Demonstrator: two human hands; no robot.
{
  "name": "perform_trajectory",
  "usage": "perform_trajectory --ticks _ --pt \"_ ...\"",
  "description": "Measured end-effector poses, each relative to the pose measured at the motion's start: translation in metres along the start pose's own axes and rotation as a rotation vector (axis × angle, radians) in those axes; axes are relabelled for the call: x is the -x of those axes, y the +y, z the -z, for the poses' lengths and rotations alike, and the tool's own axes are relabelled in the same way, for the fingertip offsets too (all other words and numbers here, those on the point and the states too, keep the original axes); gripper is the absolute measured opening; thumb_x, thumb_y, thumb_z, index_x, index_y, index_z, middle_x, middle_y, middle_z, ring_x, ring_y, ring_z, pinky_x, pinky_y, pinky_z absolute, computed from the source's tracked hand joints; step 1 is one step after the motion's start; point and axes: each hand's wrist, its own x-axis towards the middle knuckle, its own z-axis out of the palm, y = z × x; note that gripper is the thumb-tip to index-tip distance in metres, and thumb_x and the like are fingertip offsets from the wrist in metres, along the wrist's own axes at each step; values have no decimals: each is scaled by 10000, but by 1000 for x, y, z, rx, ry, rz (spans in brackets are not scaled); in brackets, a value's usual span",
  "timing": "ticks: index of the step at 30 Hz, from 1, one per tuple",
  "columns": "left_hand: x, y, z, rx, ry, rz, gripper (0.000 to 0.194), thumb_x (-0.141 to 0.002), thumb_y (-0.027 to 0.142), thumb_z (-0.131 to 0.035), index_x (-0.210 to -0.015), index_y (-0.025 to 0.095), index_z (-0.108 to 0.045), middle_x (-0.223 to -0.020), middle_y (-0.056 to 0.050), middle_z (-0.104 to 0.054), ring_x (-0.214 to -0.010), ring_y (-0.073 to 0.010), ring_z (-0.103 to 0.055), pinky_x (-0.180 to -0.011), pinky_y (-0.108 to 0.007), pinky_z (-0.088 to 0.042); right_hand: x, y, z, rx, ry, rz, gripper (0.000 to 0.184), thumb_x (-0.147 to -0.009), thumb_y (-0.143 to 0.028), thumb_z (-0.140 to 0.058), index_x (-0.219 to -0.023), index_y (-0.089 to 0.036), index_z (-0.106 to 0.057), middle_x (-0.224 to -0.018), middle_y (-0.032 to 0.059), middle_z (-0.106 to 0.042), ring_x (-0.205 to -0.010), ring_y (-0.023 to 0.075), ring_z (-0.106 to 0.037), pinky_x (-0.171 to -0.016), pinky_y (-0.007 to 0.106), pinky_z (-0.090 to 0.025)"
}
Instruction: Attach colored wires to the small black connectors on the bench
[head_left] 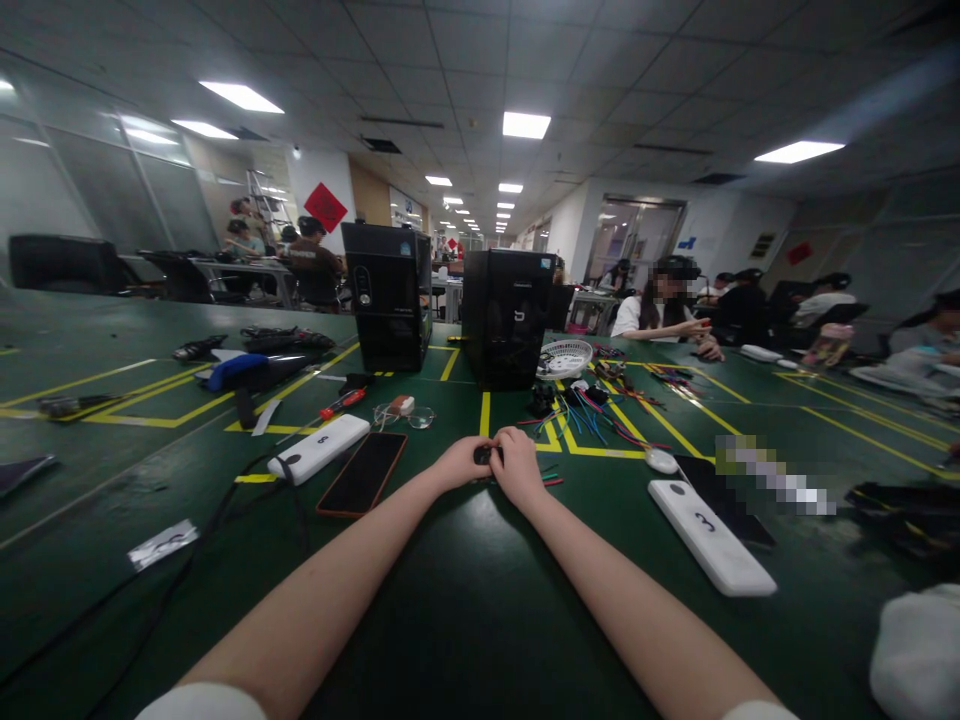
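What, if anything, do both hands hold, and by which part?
The left hand and right hand hold a small dark piece; which part is gripped cannot be told.

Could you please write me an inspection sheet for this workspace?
Surface: dark green table, marked with yellow tape.
Job's things: small dark part between the fingers; exact identity unclear.
Clutter: two black computer towers, phone, glasses, red-handled tool, white basket, white block marked 3.
Hands: left hand and right hand meet at the small dark part, both holding it.
Cables: black cable at left; coloured wires loosely spread beyond the right hand.
Surroundings: person in white across the table, others behind; ceiling lights on.
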Motion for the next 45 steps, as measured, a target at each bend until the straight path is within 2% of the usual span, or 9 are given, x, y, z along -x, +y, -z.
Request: perform_trajectory --ticks 8,14,18,26,32,37,42,45 --pt "-1 2 3 11 -25 43 336 -650 249 -636 -964 129 -620 -899 -55 -644 -825 -206 -583 -755 -292 -443 0 -3 1 -32 6 -27 118 -768 -135 -401 -831 -177 -492 -901 74 -507 -900 202 -430 -793 340 -328" --pt "-1 -2 4 -1 -20 74 416 -631 317 -668 -1000 134 -613 -941 -65 -639 -848 -215 -581 -769 -298 -441 -1 0 1 -107 67 -134 117 -791 -152 -374 -818 -175 -485 -865 63 -504 -855 189 -445 -771 324 -341" --pt "0 -4 4 -16 13 71 384 -644 320 -659 -985 147 -614 -926 -55 -640 -844 -209 -582 -769 -295 -444 2 -1 12 -100 58 -37 108 -796 -175 -408 -840 -178 -506 -867 60 -518 -871 193 -452 -774 326 -339" --pt "2 -4 8 7 15 82 364 -643 244 -635 -993 147 -613 -970 -56 -641 -889 -215 -577 -826 -313 -438 21 -15 30 -106 -196 218 114 -774 -135 -464 -853 -192 -525 -882 52 -543 -850 177 -483 -767 312 -380" --pt "3 -5 9 -21 47 26 320 -653 225 -637 -962 145 -618 -962 -65 -624 -916 -216 -560 -839 -314 -426 16 -19 45 -29 -322 300 151 -753 -176 -537 -903 -189 -534 -942 66 -560 -912 190 -497 -804 328 -386" --pt "4 -6 9 -59 81 -40 324 -671 330 -662 -941 159 -613 -936 -62 -591 -886 -204 -546 -814 -314 -425 14 -12 53 95 -387 299 207 -704 -161 -567 -909 -185 -572 -914 79 -586 -888 216 -519 -770 329 -394" --pt "5 -7 9 -87 86 -46 360 -668 377 -665 -949 157 -611 -922 -65 -577 -875 -208 -536 -793 -312 -422 14 -4 50 240 -439 213 156 -695 -92 -513 -792 -163 -611 -817 99 -602 -770 217 -556 -680 316 -392" --pt "5 -8 8 -92 73 -44 367 -672 390 -659 -958 165 -611 -923 -60 -576 -876 -209 -538 -789 -311 -423 14 -4 51 280 -506 175 157 -703 -97 -499 -799 -155 -609 -818 99 -607 -766 207 -562 -683 302 -391"
